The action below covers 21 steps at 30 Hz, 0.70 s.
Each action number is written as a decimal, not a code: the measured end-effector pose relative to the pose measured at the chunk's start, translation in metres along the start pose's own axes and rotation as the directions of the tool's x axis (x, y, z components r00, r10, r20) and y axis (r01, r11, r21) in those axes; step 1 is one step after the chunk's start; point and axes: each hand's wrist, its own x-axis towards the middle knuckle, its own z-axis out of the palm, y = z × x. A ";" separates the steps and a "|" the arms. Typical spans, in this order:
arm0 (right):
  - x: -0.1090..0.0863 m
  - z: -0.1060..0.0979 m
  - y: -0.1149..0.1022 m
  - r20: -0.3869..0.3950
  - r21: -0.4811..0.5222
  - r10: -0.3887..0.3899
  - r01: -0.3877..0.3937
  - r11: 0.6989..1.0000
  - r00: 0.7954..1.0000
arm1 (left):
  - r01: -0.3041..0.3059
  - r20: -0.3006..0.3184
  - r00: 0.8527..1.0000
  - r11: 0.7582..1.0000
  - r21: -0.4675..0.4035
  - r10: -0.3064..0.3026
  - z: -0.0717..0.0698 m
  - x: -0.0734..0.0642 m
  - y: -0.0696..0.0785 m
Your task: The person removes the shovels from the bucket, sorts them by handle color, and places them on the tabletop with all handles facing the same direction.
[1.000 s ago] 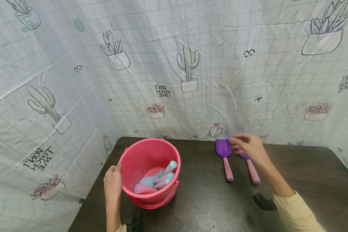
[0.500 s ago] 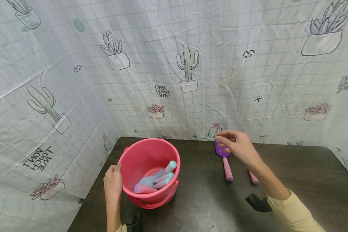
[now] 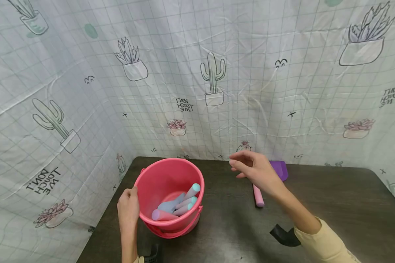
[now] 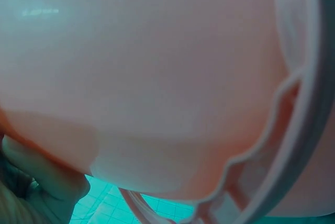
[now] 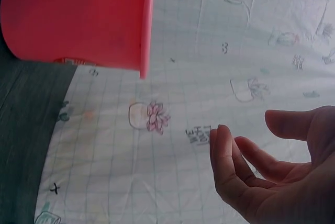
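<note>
A pink bucket (image 3: 148, 195) stands at the left of the table, with several toy handles (image 3: 192, 190) and a blue-grey piece inside. My left hand (image 3: 128, 206) grips its rim on the left side; in the left wrist view the bucket wall (image 4: 157, 77) fills most of the frame, with fingers (image 4: 47, 177) at its lower edge. My right hand (image 3: 255, 170) is in the air with fingers bent loosely and nothing in it. Behind and below it lie two purple toy shovels: one shows its blade (image 3: 279, 170), the other its pink handle (image 3: 258, 196). The rest of both is hidden by the hand and forearm.
A white curtain (image 3: 171, 73) printed with cacti hangs behind and beside the dark table (image 3: 335, 204). The bucket's pink carrying handle (image 3: 176, 232) hangs down at its front.
My right hand has moved left from above the right shovel, across the left one, towards the bucket. The left hand and the bucket have stayed in place.
</note>
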 end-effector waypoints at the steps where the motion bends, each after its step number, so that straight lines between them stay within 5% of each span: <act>1: 0.000 0.002 -0.001 0.007 -0.002 -0.005 0.005 1.000 1.000 | -0.001 0.003 1.000 1.000 0.003 0.001 0.000 0.000 0.000; 21: 0.005 0.059 -0.017 0.149 0.021 -0.027 0.025 0.999 0.988 | -0.066 -0.017 0.998 0.997 0.040 0.066 -0.001 0.002 -0.003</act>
